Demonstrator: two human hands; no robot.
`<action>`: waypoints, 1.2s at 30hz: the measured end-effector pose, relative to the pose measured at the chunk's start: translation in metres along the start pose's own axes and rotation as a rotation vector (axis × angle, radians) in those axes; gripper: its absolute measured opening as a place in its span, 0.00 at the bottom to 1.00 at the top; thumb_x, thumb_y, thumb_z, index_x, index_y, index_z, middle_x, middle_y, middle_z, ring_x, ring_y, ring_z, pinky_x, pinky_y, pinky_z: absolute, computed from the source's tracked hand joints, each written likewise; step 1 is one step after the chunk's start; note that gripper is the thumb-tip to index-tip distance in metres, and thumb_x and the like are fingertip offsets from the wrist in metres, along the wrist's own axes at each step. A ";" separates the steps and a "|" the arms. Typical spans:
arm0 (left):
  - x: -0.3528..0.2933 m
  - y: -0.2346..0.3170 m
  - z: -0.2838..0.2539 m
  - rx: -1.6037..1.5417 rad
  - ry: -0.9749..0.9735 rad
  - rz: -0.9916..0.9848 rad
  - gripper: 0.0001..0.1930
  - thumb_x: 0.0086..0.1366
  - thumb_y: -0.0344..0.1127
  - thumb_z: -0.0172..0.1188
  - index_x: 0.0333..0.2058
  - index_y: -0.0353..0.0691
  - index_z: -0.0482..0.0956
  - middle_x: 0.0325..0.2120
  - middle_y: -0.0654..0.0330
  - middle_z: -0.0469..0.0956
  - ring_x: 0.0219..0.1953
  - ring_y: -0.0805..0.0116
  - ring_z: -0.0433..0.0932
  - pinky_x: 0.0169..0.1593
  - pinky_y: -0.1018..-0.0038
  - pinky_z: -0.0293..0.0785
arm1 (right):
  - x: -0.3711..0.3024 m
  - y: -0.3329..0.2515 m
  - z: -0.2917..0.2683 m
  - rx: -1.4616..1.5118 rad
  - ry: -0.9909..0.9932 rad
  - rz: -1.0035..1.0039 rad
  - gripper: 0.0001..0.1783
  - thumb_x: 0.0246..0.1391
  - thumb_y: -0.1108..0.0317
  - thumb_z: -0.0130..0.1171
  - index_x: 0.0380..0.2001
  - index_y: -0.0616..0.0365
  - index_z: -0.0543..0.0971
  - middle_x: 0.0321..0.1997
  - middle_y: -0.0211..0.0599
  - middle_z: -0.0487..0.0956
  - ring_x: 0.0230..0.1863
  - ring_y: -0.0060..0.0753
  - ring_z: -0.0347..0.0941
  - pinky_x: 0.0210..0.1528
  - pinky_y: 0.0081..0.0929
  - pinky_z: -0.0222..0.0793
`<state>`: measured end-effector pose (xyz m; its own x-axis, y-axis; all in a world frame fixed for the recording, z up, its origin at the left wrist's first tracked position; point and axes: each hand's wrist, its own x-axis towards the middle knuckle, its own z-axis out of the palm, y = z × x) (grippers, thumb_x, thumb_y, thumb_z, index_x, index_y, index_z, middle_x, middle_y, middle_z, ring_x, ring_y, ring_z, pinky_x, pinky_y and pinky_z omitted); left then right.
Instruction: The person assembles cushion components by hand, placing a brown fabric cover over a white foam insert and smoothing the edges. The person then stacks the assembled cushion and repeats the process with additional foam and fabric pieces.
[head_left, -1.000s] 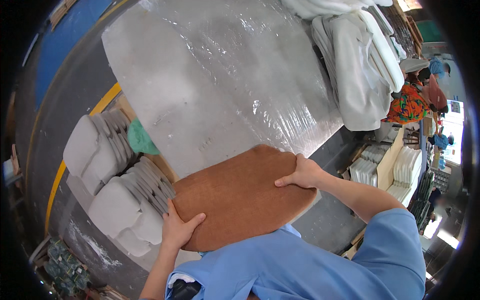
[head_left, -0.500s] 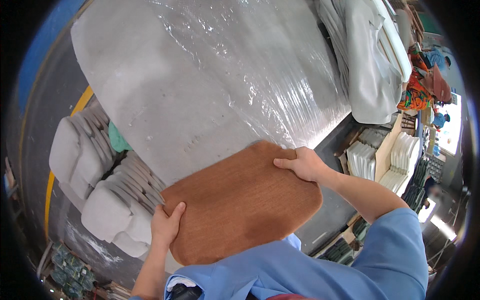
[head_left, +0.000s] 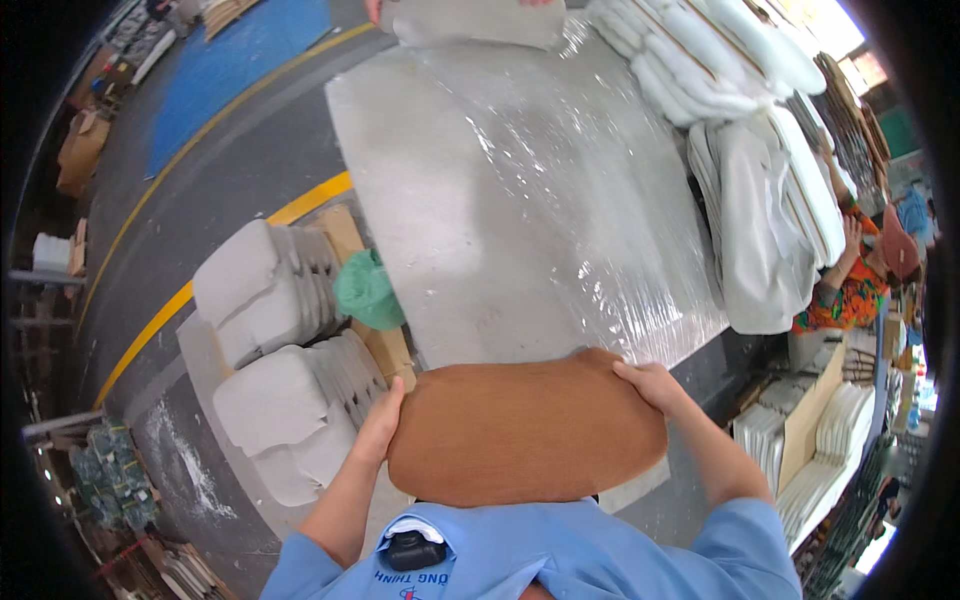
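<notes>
In front of my body I hold a brown, finely grained panel (head_left: 530, 435) with rounded corners; I cannot tell its material. My left hand (head_left: 381, 418) grips its left edge, with the thumb up at the corner. Around its upper right corner, my right hand (head_left: 648, 386) is closed, thumb on top. Beyond the panel's far edge is a pale grey table (head_left: 440, 270) partly covered with shiny clear plastic film (head_left: 580, 220). The fingers under the panel are hidden.
Grey padded pieces (head_left: 275, 400) stand stacked at left beside a green bag (head_left: 367, 290). White wrapped pieces (head_left: 690, 60) and a grey draped stack (head_left: 750, 230) line the right side. Across the table, another person's hands touch a grey panel (head_left: 480, 20). A co-worker (head_left: 850, 270) is at far right.
The brown panel has turned nearly level and moved slightly right and down in view, still in both hands. My view has shifted, showing the far end of the table and another person's hands.
</notes>
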<state>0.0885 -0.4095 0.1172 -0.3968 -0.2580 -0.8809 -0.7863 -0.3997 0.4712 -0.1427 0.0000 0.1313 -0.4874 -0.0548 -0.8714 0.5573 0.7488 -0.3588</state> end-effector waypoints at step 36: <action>0.080 0.245 0.164 -0.469 -0.396 0.644 0.26 0.83 0.50 0.43 0.66 0.38 0.73 0.57 0.58 0.78 0.57 0.68 0.78 0.61 0.70 0.74 | 0.007 -0.291 0.032 0.067 0.048 -1.277 0.19 0.67 0.69 0.64 0.59 0.57 0.83 0.60 0.41 0.82 0.53 0.34 0.78 0.60 0.33 0.74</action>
<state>-0.2132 -0.3839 0.1547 -0.8979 -0.2687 -0.3486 -0.1136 -0.6236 0.7735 -0.2868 -0.2399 0.2188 -0.7221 -0.6821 0.1157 -0.2905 0.1472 -0.9455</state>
